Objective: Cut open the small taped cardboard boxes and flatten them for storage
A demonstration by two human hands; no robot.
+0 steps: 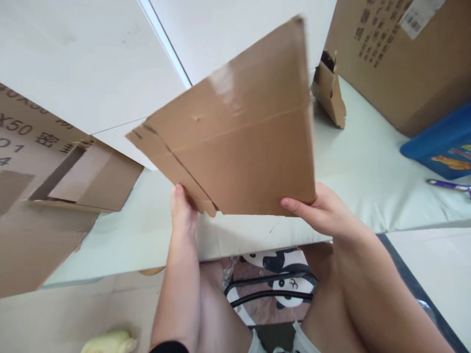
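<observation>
A flat brown cardboard piece (243, 147) is held up and tilted above a pale green covered surface, with a crease running across it and a dark slit near its left side. My left hand (183, 208) grips its lower left edge, thumb on the near face and fingers hidden behind. At the lower right corner, my right hand (320, 208) clasps the cardboard with its thumb lying over the front. Both hands are closed on the same piece.
Cardboard with printed characters (47, 162) stands at left. A large carton (408, 63), a small folded cardboard piece (330, 90), a blue case (441, 142) and a purple pen (447, 185) are at right. White panels (91, 59) rise behind the pale green surface (353, 181).
</observation>
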